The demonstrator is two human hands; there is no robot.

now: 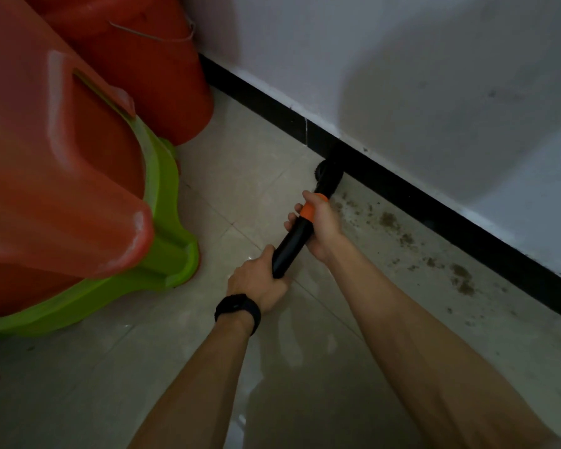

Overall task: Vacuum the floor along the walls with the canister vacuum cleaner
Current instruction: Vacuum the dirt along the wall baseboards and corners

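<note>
Left hand (256, 283) and right hand (321, 222) grip the tube (292, 244); dirt (460, 273) along the wall (434, 92) to their right is not yet vacuumed.

Pale tiled floor (208, 367), glossy. Brown dirt specks (389, 220) scattered just beside the black baseboard (434, 209). Black brush nozzle (327, 175) on floor, touching baseboard. Red bucket (162, 76) near baseboard's far end; green plastic base (172, 251) well apart from it.

Bare forearms, black wristband (238, 313) on left wrist
</note>
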